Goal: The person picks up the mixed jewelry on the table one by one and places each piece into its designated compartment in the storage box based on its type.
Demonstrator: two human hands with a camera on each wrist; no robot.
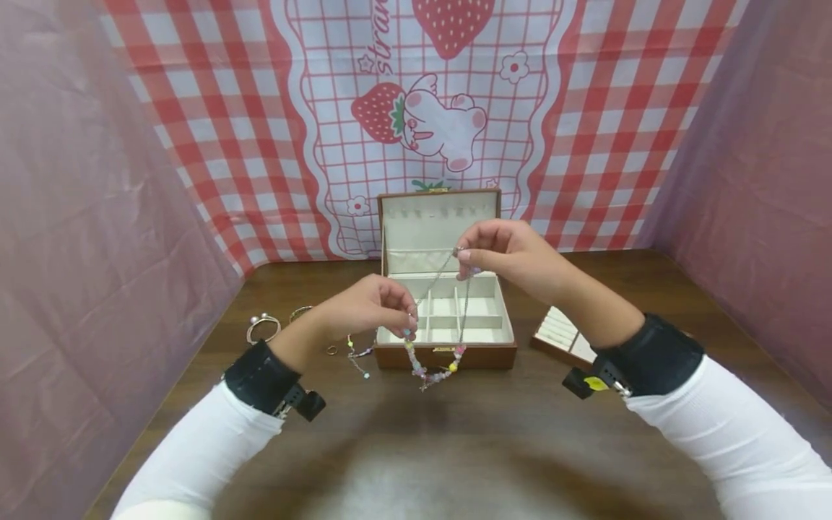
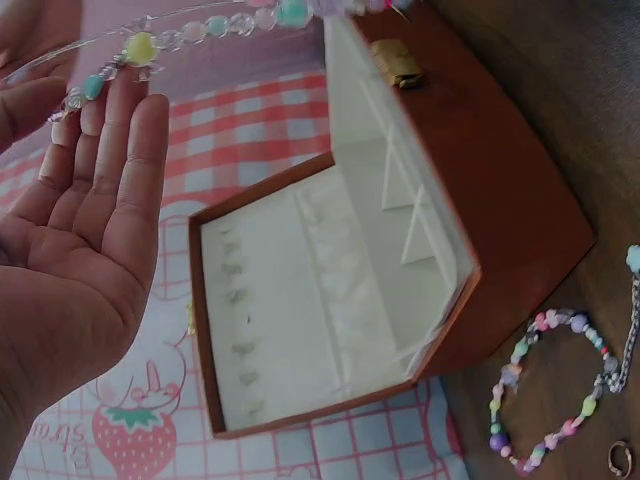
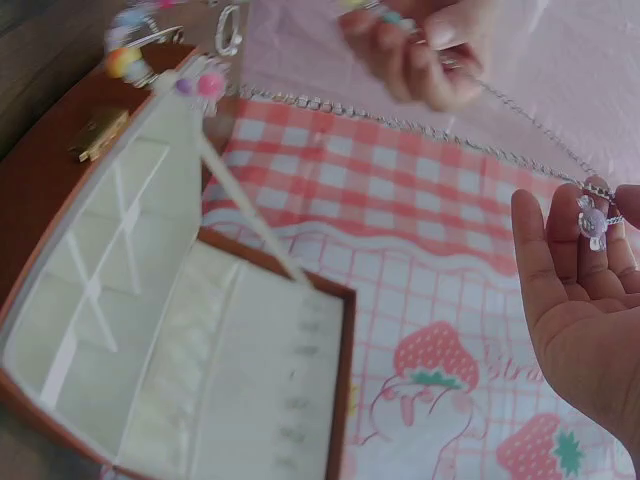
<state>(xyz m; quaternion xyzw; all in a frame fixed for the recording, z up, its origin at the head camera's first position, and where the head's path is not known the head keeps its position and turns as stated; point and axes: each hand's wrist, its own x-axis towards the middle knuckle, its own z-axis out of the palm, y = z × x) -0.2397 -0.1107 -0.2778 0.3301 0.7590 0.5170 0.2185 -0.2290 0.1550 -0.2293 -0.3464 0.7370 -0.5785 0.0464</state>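
Two hands, the L hand point(image 1: 373, 307) & the R hand point(image 1: 513, 256), both grip one necklace point(image 1: 418, 370) in the air, in front of the open jewelry box point(image 1: 448, 358). The L hand pinches it near the beads w/ thumb & fingers; the R hand, which is higher, pinches the silver chain near a small lilac charm point(image 3: 593, 222). The beaded part hangs btwn the hands. On the desk point(image 1: 390, 448), left of the box, there lie a colored bead string point(image 2: 568, 427), a small ring point(image 1: 332, 354) & a bangle point(image 1: 263, 318) w/ pearl-like balls. A tray point(image 1: 560, 352) is at right.
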